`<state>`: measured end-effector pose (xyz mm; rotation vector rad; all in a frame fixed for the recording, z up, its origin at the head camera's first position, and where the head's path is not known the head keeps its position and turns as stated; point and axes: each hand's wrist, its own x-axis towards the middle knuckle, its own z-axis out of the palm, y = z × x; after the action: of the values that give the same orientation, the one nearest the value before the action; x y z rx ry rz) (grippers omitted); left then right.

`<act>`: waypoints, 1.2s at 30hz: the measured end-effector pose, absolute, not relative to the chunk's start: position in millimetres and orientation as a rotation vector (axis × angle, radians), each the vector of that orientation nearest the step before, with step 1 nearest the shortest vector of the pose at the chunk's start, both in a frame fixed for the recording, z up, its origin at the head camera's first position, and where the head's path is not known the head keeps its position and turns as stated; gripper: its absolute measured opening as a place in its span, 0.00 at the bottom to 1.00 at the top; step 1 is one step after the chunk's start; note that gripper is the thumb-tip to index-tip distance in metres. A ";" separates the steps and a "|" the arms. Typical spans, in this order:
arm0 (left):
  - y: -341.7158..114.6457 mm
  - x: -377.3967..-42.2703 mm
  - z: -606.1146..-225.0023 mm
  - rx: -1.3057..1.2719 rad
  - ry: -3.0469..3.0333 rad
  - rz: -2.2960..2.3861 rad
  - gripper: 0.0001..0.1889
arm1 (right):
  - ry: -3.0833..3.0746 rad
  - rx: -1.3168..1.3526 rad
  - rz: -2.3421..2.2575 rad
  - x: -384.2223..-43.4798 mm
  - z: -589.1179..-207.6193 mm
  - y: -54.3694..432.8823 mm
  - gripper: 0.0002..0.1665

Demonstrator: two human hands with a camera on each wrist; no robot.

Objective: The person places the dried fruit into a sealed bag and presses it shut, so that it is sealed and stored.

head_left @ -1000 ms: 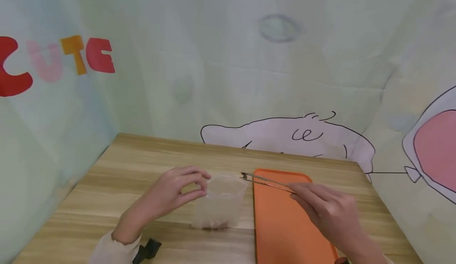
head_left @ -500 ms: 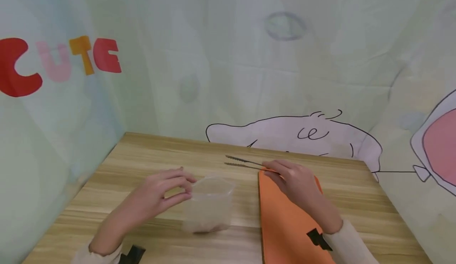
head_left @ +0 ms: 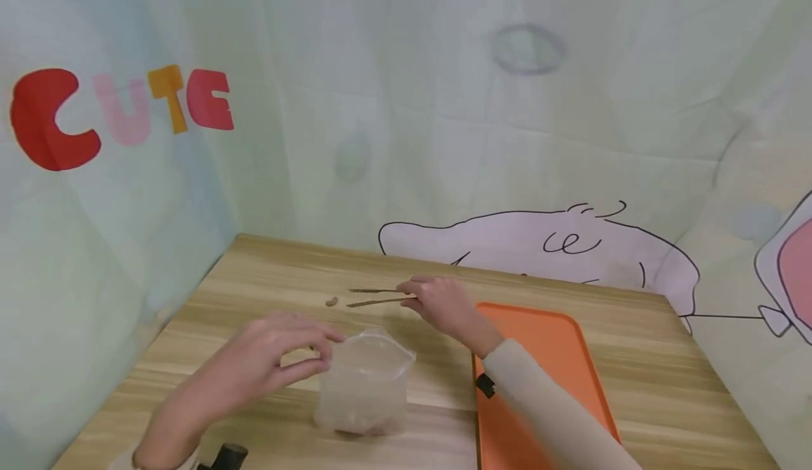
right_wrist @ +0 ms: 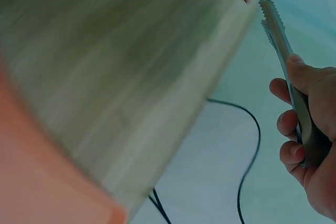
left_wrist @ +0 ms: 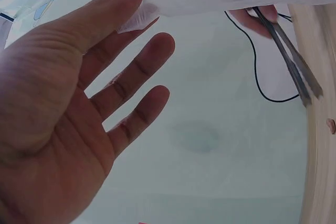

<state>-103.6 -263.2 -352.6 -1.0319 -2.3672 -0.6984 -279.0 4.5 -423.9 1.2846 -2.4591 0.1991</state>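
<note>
- Tongs [right_wrist: 300, 106], metal, gripped in the right hand [head_left: 443, 306], which has its thumb along one side and curled fingers on the other.
- Left hand [head_left: 275, 354] pinches the rim of the plastic bag [head_left: 363, 399].
- Head view: the bag rests on the table with its mouth gaping; something darker lies at its bottom, too indistinct to identify.
- Head view: the tongs' tips stand apart, pointing towards a small brown curved piece [head_left: 332, 301] on the table, near but not touching it.
- Right wrist view: serrated teeth on the tips, lost at the head view's scale; the bag lies outside this view.
- Left wrist view: thumb over a corner of the plastic, two fingers clear of it, a detail the head view conceals.
- Surface: table [head_left: 254, 280] with pale, streaked wood grain. Orange tray [head_left: 545, 347], low-rimmed, lies on its right part, partly beneath the right sleeve [head_left: 545, 403].
- Room: pale green-grey hanging [head_left: 304, 103] behind the table and at both sides, creased in places. Letters [head_left: 58, 121] at left read CUTE; an outlined cartoon figure [head_left: 507, 237] shows above the table's far edge.
</note>
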 end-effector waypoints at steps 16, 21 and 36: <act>-260.4 -102.5 -351.0 -0.987 -2.440 -0.707 0.12 | -2.377 1.301 0.157 -282.4 -444.8 -33.5 0.06; -261.6 -101.8 -352.9 -0.986 -2.434 -0.708 0.12 | -2.161 1.300 0.187 -277.3 -434.5 -24.7 0.06; -241.0 -115.0 -361.4 -1.066 -2.332 -0.741 0.10 | -1.858 1.325 0.416 -209.9 -330.4 70.4 0.09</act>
<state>-115.0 -241.0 -361.4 -1.0656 -2.3316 -0.7407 -209.9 70.4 -330.4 1.3245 -1.8583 0.4163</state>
